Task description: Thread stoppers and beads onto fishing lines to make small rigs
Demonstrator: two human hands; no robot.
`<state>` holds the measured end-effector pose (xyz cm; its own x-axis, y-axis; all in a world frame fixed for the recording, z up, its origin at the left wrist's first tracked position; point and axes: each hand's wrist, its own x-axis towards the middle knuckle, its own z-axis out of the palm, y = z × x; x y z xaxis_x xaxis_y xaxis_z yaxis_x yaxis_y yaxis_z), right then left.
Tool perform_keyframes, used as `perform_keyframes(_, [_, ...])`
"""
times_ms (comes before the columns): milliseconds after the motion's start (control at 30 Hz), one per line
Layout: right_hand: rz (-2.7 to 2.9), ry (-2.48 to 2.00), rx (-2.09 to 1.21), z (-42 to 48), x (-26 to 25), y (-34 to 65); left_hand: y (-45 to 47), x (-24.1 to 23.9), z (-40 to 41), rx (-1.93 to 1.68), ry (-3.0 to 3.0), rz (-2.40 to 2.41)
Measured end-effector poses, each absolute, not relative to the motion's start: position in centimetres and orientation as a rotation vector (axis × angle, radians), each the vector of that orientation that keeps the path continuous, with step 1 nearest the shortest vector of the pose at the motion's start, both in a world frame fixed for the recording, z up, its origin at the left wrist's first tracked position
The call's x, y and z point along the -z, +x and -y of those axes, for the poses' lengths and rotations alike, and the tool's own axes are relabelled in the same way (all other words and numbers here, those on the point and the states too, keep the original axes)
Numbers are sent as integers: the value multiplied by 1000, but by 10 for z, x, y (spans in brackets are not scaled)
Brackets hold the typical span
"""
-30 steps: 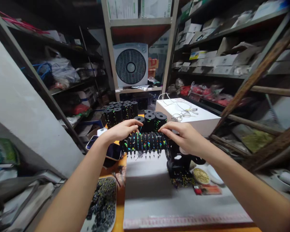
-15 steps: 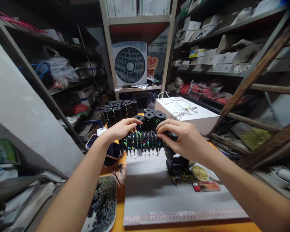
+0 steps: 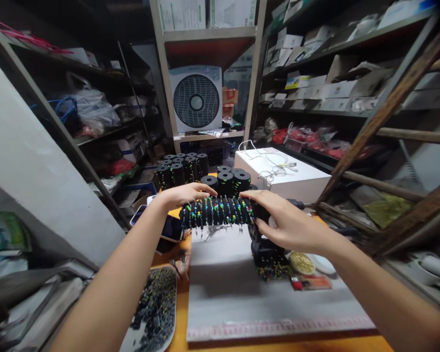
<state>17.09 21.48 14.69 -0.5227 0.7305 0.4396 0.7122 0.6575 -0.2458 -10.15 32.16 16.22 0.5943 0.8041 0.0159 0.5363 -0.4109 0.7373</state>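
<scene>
A black roller (image 3: 216, 212) lies level in front of me, wrapped with rows of cord bracelets strung with colourful beads; thin ends hang below it. Its right end meets a black stand (image 3: 267, 248). My left hand (image 3: 183, 194) rests over the top left of the roller, fingers stretched out and holding nothing I can see. At the right end my right hand (image 3: 284, 217) spans the roller, fingertips on top and thumb on the near side. Loose coloured beads (image 3: 273, 270) lie at the stand's foot, beside a dish of pale gold beads (image 3: 302, 263).
Several upright black rollers (image 3: 225, 181) stand behind. A white box (image 3: 286, 168) with cables is at back right. A tray of dark bits (image 3: 150, 303), a phone (image 3: 173, 228) and a red-orange packet (image 3: 311, 282) lie around the white board (image 3: 220, 308). Shelves flank both sides.
My right hand has gone from a fingertip pinch at the roller to a wider hold over its right end. The left fingers have flattened onto the top. The roller's beads and hanging ends have shifted round.
</scene>
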Motion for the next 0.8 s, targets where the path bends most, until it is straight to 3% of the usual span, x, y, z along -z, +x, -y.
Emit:
perform_keyframes(300, [2417,-1067,-67,-227,-143,175,-126,-179,-252,-1278,2200,-1106])
perform_keyframes(567, [2494,-1007,-182,-240,-161,177,-112,-159,-218,-792,3059,-1071])
perform_keyframes(800, [2495,-1017,-220,-238,-167,176,-71,-168,-220,-715,3229,-1097])
